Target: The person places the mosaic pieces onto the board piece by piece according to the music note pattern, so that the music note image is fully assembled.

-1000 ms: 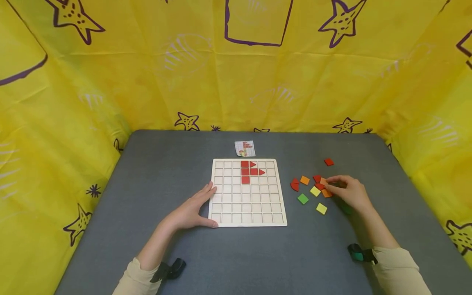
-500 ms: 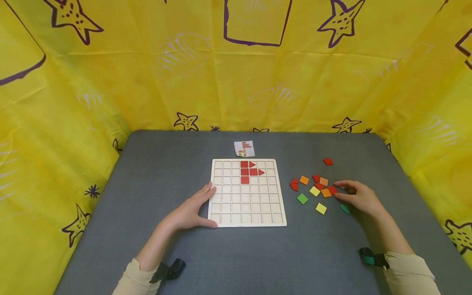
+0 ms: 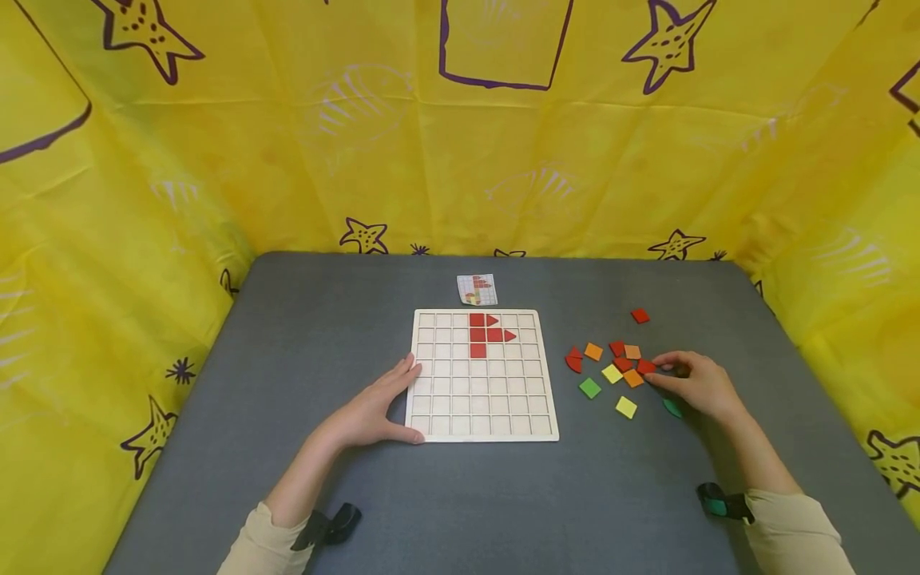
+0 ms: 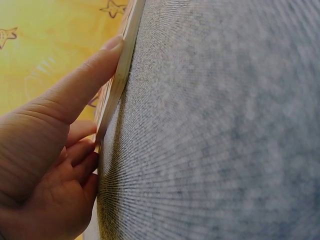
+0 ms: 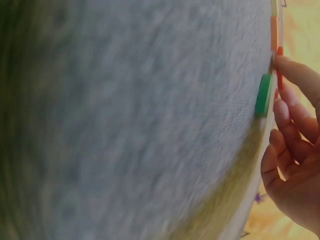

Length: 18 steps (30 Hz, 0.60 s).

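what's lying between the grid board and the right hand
Loose red tiles, orange tiles, yellow tiles and one green square lie on the table between the board and right hand, seen in the head view.

A pale gridded board lies flat, left hand touching its side, red pieces in its far rows; right hand pinches a red tile.

Your board looks like smooth, matt wood, your tiles look smooth too, and the card seems paper. Before you, the table has a matt, finely textured surface; the drape is creased cloth.
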{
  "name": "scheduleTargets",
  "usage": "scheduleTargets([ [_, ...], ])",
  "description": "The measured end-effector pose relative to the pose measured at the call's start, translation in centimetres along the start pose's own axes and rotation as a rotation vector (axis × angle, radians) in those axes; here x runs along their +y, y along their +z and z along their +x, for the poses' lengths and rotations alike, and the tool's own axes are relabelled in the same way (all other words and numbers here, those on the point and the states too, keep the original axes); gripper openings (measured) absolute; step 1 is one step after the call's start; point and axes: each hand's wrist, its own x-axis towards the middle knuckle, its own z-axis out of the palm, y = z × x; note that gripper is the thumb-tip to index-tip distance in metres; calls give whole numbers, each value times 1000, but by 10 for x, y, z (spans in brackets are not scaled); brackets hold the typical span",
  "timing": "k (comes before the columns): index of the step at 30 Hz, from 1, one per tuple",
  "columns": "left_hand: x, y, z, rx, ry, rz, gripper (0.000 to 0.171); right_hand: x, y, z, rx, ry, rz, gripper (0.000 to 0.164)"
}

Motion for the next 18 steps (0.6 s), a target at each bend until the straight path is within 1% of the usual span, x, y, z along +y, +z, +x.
scheduleTargets([
  [3, 0, 0, 0, 4, 5, 4, 111, -8, 3, 2, 28, -11, 33, 42],
  [6, -1, 0, 0, 11, 14, 10, 110, -21, 9, 6, 26, -17, 106, 43],
  [7, -1, 0, 0, 14, 20, 13, 110, -26, 11, 8, 20, -19, 131, 43],
  [10, -1, 0, 0, 9, 8, 9, 111, -41, 18, 13, -11, -25, 197, 43],
  [14, 0, 1, 1, -1, 3, 1, 111, -59, 32, 20, -27, -46, 232, 43],
  [18, 0, 1, 2, 4, 6, 0, 112, -81, 46, 27, -30, -87, 273, 39],
])
